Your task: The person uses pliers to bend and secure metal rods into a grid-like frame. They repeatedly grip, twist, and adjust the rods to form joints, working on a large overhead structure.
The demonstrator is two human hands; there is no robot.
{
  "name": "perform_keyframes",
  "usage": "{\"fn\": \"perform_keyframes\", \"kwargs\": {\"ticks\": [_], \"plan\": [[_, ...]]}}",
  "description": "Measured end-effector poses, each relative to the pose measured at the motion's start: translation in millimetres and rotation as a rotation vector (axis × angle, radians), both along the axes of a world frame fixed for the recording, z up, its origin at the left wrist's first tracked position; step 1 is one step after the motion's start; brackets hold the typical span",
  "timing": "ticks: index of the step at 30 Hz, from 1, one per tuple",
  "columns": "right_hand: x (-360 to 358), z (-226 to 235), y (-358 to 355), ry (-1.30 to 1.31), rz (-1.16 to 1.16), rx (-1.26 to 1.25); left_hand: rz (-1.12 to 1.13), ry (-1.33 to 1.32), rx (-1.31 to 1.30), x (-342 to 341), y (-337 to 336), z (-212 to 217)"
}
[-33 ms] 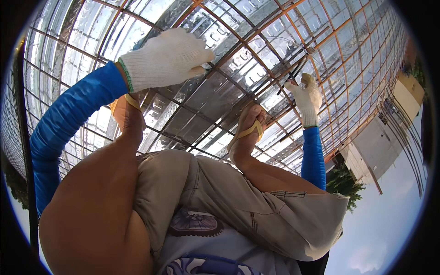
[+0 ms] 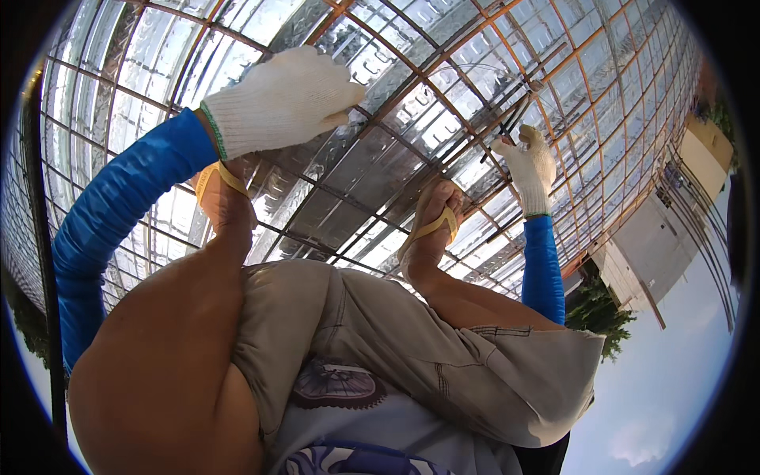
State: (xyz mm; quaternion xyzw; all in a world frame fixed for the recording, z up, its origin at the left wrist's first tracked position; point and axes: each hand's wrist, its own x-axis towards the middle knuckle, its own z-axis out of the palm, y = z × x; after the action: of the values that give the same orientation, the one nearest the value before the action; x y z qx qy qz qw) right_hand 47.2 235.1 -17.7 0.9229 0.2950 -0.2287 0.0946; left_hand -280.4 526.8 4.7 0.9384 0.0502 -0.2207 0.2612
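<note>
My left hand [image 2: 281, 101], in a white knitted glove with a green cuff edge, is over the rusty bar grid [image 2: 404, 85] at the upper left. Its back faces me and its fingers curl downward, so whatever they may hold is hidden. Out to the right, my right hand [image 2: 530, 168], gloved the same way, is closed round the dark handles of a pair of pincers [image 2: 513, 119]. The tool reaches up to a bar crossing, where its head meets the steel; the exact grip of its jaws is too small to see. Thin wire [image 2: 467, 65] loops beside that crossing.
Shiny corrugated metal sheeting [image 2: 427, 111] lies beneath the grid. My feet, in yellow-strapped sandals [image 2: 431, 226], stand on it between my hands. Several long bars [image 2: 697, 214] stick out at the right near a pale building [image 2: 649, 245]. A dark upright [image 2: 43, 237] runs along the left.
</note>
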Motion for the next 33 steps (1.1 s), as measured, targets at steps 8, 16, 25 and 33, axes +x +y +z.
{"fn": "perform_keyframes", "kwargs": {"ticks": [8, 16, 25, 33], "plan": [[-18, -24, 39, -0.118, -0.154, -0.292, -0.276, -0.415, 0.003, -7, 55, -68], [15, -32, 4, 0.222, -0.443, 0.17, -0.249, -0.591, 0.027, -11, 46, -102], [-6, -19, 47, -0.056, -0.381, -0.086, -0.293, -0.531, 0.029, -6, 48, -102], [5, 25, 56, 0.062, -0.894, 0.975, -0.236, -0.429, -0.075, -8, 52, -85]]}}
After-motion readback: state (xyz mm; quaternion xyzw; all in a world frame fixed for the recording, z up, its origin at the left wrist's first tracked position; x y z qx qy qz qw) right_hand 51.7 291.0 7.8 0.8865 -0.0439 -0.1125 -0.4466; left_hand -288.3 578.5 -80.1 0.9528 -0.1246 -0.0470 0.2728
